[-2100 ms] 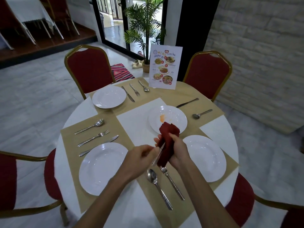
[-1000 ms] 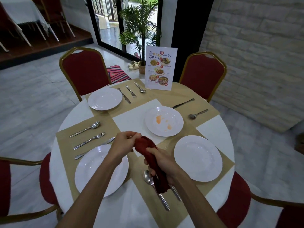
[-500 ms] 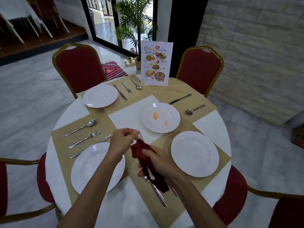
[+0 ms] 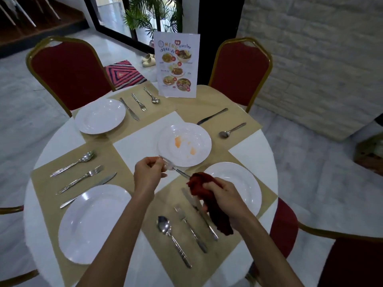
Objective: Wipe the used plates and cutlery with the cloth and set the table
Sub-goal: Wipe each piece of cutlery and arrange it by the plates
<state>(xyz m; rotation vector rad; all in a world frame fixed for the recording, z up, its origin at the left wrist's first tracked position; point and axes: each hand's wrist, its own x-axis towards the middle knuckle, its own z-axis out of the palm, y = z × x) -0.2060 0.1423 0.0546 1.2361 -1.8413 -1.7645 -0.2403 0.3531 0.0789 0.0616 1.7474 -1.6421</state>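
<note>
My left hand [image 4: 147,174] pinches the tine end of a metal fork [image 4: 175,168] held above the table. My right hand [image 4: 222,195] grips a dark red cloth [image 4: 209,200] wrapped round the fork's handle end. A white plate [image 4: 184,144] with orange smears lies just beyond the hands. A clean white plate [image 4: 240,183] lies under my right hand, with a knife [image 4: 199,212], a fork [image 4: 190,228] and a spoon [image 4: 172,239] lined up to its left on a tan placemat [image 4: 157,206].
Two more set places with plates [image 4: 93,222] [image 4: 99,116] and cutlery are at the left. A loose knife [image 4: 211,116] and spoon [image 4: 231,130] lie at the far right. A menu stand [image 4: 176,64] is at the back. Red chairs [image 4: 69,74] ring the round table.
My hands have pulled apart, so more of the fork shows between them. The cloth has slid from the middle of the fork toward its handle end on the right.
</note>
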